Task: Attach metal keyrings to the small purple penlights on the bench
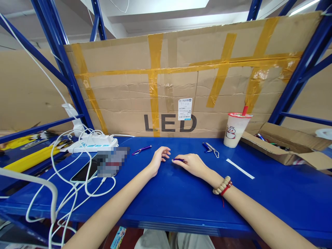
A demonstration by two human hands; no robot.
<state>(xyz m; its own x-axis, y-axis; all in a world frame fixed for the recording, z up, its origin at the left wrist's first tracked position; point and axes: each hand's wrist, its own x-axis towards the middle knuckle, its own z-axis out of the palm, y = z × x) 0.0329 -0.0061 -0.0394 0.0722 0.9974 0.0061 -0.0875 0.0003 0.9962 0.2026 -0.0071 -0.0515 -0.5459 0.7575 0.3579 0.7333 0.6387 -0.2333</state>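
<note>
1. The left hand sits just above or on the desk, its fingers loosely bent and apart; a purple pen lies just to its left.
2. The right hand grips a short purple piece between thumb and fingers; the piece's free end points left, towards the left hand.
3. The purple pen is slim and lies aslant, with silver-looking parts. The held piece is dark purple with a pale tip; the right hand covers the rest, so its full length cannot be told.
4. At far left, white cables loop around a white power strip and over a dark phone, crowding that side.
5. Beyond the right hand lie purple and silver parts, near a white cup with a red straw.
6. Further right are a white strip and an open cardboard box holding pens.
</note>
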